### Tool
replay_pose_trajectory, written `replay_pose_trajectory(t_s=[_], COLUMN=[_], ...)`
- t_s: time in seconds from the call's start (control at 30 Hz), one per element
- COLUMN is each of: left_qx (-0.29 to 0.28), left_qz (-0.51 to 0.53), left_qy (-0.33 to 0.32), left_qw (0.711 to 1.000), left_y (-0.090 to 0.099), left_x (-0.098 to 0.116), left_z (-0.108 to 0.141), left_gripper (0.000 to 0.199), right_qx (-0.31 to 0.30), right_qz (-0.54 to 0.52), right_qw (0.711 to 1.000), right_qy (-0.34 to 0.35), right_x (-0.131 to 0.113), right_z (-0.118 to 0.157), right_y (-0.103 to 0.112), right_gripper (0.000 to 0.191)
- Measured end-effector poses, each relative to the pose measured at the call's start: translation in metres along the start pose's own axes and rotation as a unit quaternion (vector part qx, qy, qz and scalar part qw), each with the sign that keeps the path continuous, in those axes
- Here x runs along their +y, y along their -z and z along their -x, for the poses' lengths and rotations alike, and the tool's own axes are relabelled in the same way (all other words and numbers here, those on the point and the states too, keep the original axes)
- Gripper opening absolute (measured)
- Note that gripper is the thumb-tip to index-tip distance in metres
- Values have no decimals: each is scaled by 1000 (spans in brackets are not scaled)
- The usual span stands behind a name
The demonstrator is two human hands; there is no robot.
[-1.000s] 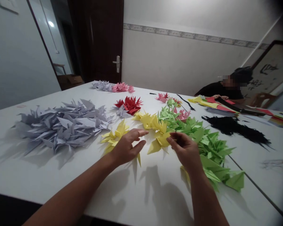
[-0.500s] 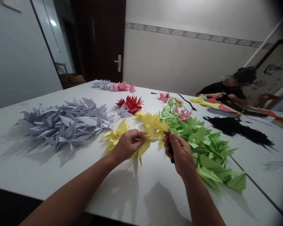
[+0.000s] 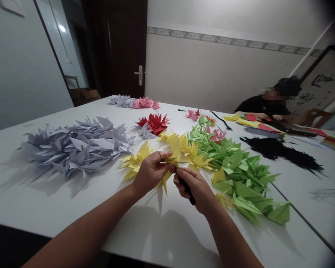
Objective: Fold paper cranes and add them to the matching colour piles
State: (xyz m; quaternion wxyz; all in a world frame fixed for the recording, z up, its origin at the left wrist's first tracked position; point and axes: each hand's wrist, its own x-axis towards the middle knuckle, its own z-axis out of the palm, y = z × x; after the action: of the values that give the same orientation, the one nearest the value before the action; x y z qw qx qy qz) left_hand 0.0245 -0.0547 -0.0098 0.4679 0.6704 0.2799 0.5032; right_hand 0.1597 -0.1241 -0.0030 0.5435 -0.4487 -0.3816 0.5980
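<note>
Yellow origami crane, pinched firmly in the left hand's grip, sits mid-desk on the white desk; the right hand clenches a slim black strip close against it, beside a green origami crane heap.

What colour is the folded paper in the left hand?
Yellow, seen best in the head view: the folded paper.
</note>
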Motion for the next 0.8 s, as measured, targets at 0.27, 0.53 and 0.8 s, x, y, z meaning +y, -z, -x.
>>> replay_pose_trajectory(t_s=[0.27,0.53,0.8], left_qx=[-16,-32,35], left_qz=[-100,-139,147], left_qy=[-97,-125,94], left_qw=[990,982,984], left_y=[2,3,5], left_x=[0,0,3], left_z=[1,1,-8], left_gripper=[24,24,16], right_qx=[-8,5,-7], right_qz=[-38,-29,-58], right_qw=[999,999,997], right_qy=[-14,-19,58], right_x=[2,4,-2], right_z=[-2,-3,1], right_y=[4,4,8], right_gripper=[31,34,31])
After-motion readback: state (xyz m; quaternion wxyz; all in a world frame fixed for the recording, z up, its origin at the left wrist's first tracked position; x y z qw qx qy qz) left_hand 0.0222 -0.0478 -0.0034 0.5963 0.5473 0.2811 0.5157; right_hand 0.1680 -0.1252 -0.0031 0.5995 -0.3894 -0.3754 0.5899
